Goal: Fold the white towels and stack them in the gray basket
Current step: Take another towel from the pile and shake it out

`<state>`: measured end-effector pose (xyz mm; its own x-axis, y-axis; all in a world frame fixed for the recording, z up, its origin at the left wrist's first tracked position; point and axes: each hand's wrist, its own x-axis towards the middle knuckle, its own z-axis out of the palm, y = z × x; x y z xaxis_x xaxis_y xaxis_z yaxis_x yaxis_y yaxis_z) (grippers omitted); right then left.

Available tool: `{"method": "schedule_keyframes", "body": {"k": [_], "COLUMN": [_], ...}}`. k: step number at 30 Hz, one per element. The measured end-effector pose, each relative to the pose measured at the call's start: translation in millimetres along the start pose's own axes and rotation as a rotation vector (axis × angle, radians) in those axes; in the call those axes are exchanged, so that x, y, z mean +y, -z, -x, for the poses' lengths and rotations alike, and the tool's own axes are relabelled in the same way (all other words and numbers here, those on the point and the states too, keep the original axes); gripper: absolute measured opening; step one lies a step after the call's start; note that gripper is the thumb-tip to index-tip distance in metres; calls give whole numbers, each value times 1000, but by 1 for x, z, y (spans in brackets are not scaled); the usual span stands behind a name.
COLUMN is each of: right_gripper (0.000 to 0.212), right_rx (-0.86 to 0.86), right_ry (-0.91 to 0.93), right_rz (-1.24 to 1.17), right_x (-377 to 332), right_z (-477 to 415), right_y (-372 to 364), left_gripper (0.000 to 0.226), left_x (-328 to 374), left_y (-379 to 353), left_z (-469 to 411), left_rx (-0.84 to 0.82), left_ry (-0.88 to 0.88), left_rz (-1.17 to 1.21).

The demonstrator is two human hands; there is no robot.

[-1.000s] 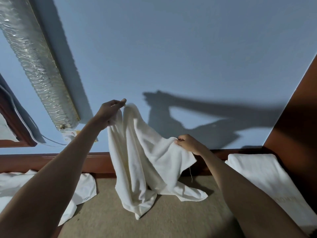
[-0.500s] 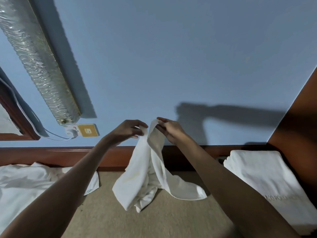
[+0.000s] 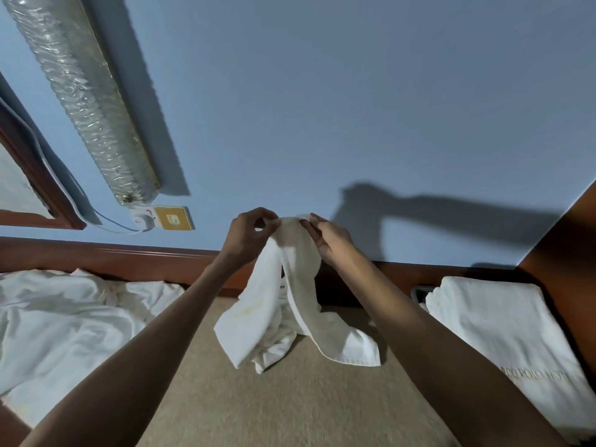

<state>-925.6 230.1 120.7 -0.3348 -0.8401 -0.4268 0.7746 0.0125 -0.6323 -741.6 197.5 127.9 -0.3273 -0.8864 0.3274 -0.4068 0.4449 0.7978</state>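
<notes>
Head view: nearest, the white towel (image 3: 300, 304) trails its loose end on the beige floor (image 3: 290, 408), long axis running straight up to the fingers. Left hand (image 3: 248, 237) and right hand (image 3: 332, 240) pinch its top edge, close together, equally near.

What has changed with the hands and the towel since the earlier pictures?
The right hand rose to meet the left hand; both now pinch the top of the white towel, which hangs narrower. The folded towel and the crumpled pile stayed put.
</notes>
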Motion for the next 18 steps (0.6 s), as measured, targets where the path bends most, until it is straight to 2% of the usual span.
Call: {"method": "schedule_keyframes", "body": {"k": [3, 6, 9, 11, 12, 15, 18], "right_gripper": [6, 8, 13, 17, 22, 36, 40], "right_rx": [-64, -161, -354, -406, -406, -458, -536], "right_ry": [-51, -53, 92, 289, 378, 545, 561], "right_rz": [58, 284, 841, 1202, 1299, 1368, 1189], "right_x": [4, 3, -3, -8, -11, -28, -50], "right_z": [1, 3, 6, 9, 13, 30, 49], "right_y": [1, 1, 1, -8, -16, -51, -90], "left_gripper": [11, 15, 15, 13, 12, 12, 19], "left_x": [-1, 4, 14, 23, 28, 47, 70], "left_y": [7, 16, 33, 50, 60, 94, 131], "left_z": [-3, -7, -14, -22, -27, -50, -74], "left_rx": [-42, -61, -39, -17, -4, 54, 110], "left_ry": [12, 4, 2, -15, -27, -57, -103], "left_rz": [-53, -78, -95, -100, -101, -118, -104]}}
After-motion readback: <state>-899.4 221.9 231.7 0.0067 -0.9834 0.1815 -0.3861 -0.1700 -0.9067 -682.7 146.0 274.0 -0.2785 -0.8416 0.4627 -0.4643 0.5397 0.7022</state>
